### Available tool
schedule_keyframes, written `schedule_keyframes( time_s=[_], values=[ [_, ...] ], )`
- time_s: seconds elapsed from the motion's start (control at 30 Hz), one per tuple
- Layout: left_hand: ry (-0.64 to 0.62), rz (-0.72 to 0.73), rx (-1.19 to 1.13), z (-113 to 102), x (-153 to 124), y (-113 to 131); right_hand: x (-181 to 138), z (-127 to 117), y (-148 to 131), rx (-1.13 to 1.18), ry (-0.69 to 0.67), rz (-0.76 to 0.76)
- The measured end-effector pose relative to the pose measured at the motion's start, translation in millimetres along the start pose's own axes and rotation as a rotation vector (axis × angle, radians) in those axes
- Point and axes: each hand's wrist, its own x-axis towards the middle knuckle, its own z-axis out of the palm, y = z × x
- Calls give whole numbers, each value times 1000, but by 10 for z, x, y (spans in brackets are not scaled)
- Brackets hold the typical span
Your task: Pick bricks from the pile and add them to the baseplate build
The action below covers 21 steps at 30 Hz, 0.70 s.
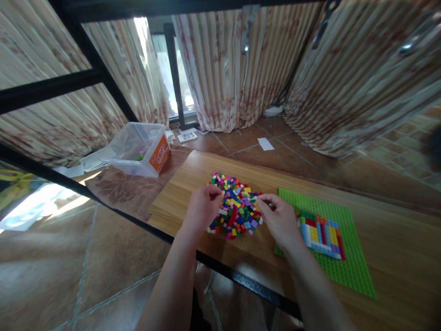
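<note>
1. Brick pile (pixel 235 202): on surface (pixel 196 170), between left hand (pixel 205 207) and right hand (pixel 278 219).
2. Both grips: fingertips nearly together; whether clamped on anything, cannot tell.
3. Green baseplate (pixel 355 252): rightward of pile, right hand nearer.

Tall black-framed glass window (pixel 185 89): main daylight, pretty much blown out
Beige striped floral fabric curtains (pixel 220 69): kinda hazy
Brown tiled floor (pixel 131 253): harsh sun patches on the left, dimmer elsewhere
Brown wooden worktop (pixel 396 248): whitish glare near the front edge
Small multicoloured plastic bricks (pixel 236 202): colours pop, edges mushy
Picture edges: wide-angle stretch, blurry dark blob (pixel 434 145) far right
</note>
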Motion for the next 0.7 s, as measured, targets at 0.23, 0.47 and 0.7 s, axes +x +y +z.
schedule_keyframes(
  time_s=[0.23, 0.47, 0.7],
  values=[
    [-86, 58, 351, 42, -32, 75, -3, 66, 2, -380, -50, -212],
    [-82, 57, 398, 62, -26, 83, -16, 91, -6, -358, -148, -397],
    [-82, 58, 416, 53, -43, 131, 35, 98, -10, -323, -96, -477]
  ],
)
